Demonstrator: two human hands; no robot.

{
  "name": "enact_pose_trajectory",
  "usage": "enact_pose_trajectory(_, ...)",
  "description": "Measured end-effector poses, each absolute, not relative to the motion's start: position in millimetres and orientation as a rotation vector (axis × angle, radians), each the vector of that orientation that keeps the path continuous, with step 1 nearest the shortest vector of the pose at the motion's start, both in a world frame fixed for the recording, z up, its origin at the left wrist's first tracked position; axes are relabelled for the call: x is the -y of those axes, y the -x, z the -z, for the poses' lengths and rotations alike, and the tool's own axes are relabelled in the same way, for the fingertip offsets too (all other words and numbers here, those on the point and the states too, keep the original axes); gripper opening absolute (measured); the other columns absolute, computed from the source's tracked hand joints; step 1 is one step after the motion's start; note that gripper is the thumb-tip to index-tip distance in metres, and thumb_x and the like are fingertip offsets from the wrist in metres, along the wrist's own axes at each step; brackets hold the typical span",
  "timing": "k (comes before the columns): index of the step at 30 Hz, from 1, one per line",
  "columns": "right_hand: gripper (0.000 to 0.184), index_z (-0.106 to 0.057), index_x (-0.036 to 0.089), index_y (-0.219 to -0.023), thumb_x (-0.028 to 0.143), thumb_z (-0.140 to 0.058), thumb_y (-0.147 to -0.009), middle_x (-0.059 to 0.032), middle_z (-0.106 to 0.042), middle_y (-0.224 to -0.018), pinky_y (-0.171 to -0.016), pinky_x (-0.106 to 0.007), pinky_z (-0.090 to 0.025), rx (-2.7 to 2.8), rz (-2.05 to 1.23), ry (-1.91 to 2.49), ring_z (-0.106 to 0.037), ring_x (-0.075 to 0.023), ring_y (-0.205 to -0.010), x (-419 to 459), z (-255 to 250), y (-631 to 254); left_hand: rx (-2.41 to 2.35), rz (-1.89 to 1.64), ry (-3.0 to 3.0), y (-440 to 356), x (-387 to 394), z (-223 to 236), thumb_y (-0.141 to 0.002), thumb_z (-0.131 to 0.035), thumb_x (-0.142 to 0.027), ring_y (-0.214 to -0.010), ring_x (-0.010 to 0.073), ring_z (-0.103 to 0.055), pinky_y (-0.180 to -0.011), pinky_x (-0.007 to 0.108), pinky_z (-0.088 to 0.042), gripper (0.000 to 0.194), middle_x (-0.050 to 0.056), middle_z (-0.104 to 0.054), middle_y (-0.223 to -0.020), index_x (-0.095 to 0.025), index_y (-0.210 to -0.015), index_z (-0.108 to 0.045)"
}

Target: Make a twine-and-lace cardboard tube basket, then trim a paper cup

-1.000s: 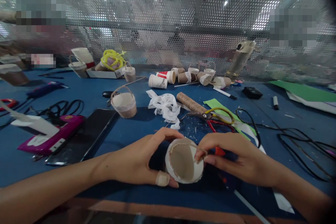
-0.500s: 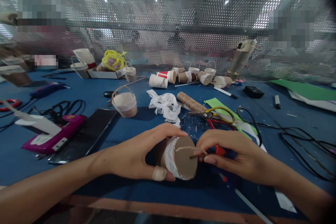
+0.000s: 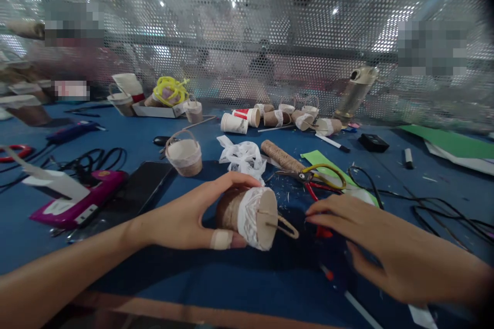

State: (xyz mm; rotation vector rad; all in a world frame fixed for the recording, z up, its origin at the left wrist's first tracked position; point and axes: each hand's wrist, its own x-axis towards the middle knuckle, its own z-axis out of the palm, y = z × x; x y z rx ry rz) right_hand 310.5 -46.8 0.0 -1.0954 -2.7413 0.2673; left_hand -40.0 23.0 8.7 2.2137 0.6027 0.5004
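Note:
My left hand [image 3: 193, 216] is wrapped round a small twine-covered cup [image 3: 231, 211], tipped on its side. White lace [image 3: 250, 216] runs round its end, and a flat cardboard-coloured disc [image 3: 267, 216] faces right. A short twine loop [image 3: 288, 227] sticks out from that disc. To the right, my right hand [image 3: 366, 241] holds nothing, its fingers apart, over a dark blue glue gun [image 3: 335, 262] with an orange-red part. The hand partly hides the glue gun. A whitish glue stick [image 3: 363, 309] trails from the glue gun's lower end.
Beyond my hands lie a lace heap [image 3: 243, 157], a twine roll [image 3: 281, 155] and yellow-handled scissors [image 3: 324, 169]. A small handled bucket [image 3: 185, 157] stands left of them. Further left are a phone [image 3: 142, 190] and a magenta power strip [image 3: 88, 198]. Several cups line the mesh partition [image 3: 231, 51].
My right hand has let go of the twine loop and moved right and down, over the glue gun. My left hand has turned the cup, so its disc faces more to the right.

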Motion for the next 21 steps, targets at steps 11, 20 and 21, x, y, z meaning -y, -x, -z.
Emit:
enact_pose_trajectory(11,0.056,-0.060,0.021,-0.126,0.001,-0.050,-0.075,-0.0112,-0.059,-0.137,-0.103,-0.047,-0.052,2.777,-0.249,1.146,-0.059,-0.0292,-0.123,52,12,-307,-0.605,-0.463,-2.075,40,-31,-8,-0.084,-0.076,-0.037,-0.122,0.0287,-0.058,-0.104,0.037,-0.050,0.063,0.008,-0.058,-0.133,-0.026,-0.138,-0.047)
enact_pose_trajectory(20,0.037,-0.057,0.030,-0.116,0.020,-0.067,-0.081,-0.0067,-0.065,-0.119,-0.091,-0.034,-0.053,2.465,-0.571,1.116,-0.065,-0.0253,-0.105,42,3,-332,-0.635,-0.482,-2.072,42,-34,-10,-0.084,-0.075,-0.042,-0.114,0.0274,-0.061,-0.098,0.036,-0.052,0.059,0.007,-0.060,-0.128,-0.026,-0.136,-0.050)
enact_pose_trajectory(21,0.027,-0.058,0.029,-0.108,0.023,-0.067,-0.083,-0.0056,-0.066,-0.110,-0.086,-0.032,-0.054,2.422,-0.589,1.096,-0.066,-0.0237,-0.097,41,1,-332,-0.635,-0.481,-2.064,42,-34,-10,-0.084,-0.075,-0.041,-0.113,0.0269,-0.061,-0.097,0.035,-0.052,0.059,0.006,-0.060,-0.127,-0.025,-0.135,-0.050)
